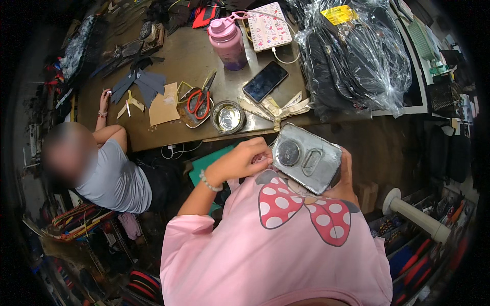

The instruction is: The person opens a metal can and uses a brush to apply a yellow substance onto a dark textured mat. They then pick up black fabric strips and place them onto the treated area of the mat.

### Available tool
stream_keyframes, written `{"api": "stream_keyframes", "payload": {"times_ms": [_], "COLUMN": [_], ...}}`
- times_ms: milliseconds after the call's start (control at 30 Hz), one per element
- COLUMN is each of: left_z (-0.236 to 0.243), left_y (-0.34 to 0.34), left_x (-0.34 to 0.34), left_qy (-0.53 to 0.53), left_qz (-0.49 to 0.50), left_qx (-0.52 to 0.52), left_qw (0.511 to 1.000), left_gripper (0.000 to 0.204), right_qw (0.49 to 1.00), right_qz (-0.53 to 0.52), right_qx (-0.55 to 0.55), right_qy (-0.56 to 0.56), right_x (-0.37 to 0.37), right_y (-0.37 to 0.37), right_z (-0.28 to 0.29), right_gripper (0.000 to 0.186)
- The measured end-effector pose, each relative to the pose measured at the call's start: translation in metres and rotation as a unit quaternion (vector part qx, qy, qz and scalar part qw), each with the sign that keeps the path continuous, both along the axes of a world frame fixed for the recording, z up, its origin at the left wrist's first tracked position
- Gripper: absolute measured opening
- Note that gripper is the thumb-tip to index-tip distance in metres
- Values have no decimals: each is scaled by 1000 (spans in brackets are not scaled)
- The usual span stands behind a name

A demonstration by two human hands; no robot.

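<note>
My right hand [344, 181] is wrapped round the side of a dented metal can [321, 150], held tilted against my chest with its round lid [289, 152] and wire handle [311, 161] facing up. My left hand [252, 159] has its fingers curled at the can's left edge; what is between them is too small to make out. Just beyond, on the table, are a round tin [228, 116] of liquid, orange-handled scissors [198, 102] on a metal tray, a phone [265, 81] and cream cut strips [278, 115].
A co-worker [112, 173] leans on the table [153, 136] at the left, an arm near grey cut pieces [138, 84]. A pink bottle [226, 48], a cabled device [268, 23] and plastic-wrapped black goods [352, 61] lie at the back. A white post [418, 217] stands low at the right.
</note>
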State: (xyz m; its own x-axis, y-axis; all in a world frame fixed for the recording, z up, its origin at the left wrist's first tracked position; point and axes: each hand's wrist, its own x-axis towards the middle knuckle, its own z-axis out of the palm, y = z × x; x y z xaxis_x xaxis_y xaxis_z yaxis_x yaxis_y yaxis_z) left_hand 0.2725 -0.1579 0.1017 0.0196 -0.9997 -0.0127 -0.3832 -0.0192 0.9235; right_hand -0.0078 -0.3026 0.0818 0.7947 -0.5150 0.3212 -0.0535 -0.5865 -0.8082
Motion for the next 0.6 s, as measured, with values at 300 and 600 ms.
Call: {"api": "stream_keyframes", "payload": {"times_ms": [300, 600], "left_z": [-19, -44], "left_y": [7, 9], "left_x": [28, 17], "left_qy": [249, 285], "left_qz": [-40, 190], "left_qx": [25, 49], "left_qw": [967, 938], "left_gripper": [9, 19], "right_qw": [1000, 1000], "right_qz": [-10, -25], "right_qx": [-11, -12], "right_qy": [5, 8], "right_x": [2, 5], "right_y": [-2, 0], "right_z": [2, 1], "right_gripper": [138, 135]}}
